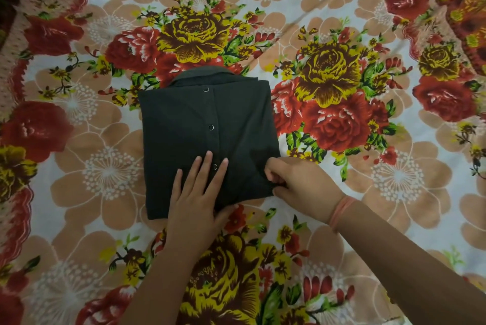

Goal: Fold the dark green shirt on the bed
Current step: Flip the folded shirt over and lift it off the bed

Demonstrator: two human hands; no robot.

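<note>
Dark green shirt (207,138) at frame centre, already a compact rectangle on the bedsheet (394,180); left hand (196,193) flat, unclenched, right hand (297,182) pinching its lower-right corner, apparently final tidying

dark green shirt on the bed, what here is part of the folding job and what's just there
Part of the job:
- dark green shirt, folded into a compact rectangle
- left hand, flat on it
- right hand, pinching its lower right corner

Just there:
- floral bedsheet
- orange band on the right wrist
</note>
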